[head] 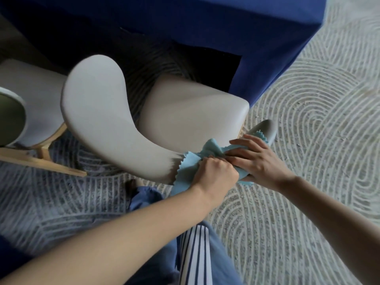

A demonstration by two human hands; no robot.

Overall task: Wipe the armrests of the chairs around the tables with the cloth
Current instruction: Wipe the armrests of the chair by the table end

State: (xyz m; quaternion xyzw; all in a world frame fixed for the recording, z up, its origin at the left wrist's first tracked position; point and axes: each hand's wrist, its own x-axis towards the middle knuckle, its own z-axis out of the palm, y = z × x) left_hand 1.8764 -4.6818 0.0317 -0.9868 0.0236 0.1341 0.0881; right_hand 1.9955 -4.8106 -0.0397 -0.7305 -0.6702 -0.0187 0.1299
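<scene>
Chairs: two. A beige padded chair [195, 108] sits at centre frame; a second chair [30, 85] is cut off at the left edge.
Armrests on the centre chair: two, a left armrest [92, 99] and a right armrest [267, 129].
Blue-draped table [205, 27]: one, top of frame.
Light blue cloth [189, 163]: one.
Hands: two, left hand [216, 173] and right hand [257, 159], lower centre.
Patterned rug [308, 120]: one.

The chair [185, 112] has a smooth, faintly shiny beige covering, probably leather or vinyl, the cloth [189, 161] is thin matt fabric with a zigzag-cut edge, the carpet [308, 140] is rough ribbed pile, the table cover [267, 38] is matt fabric, and the neighbouring chair's legs [41, 159] are pale bare wood.
</scene>
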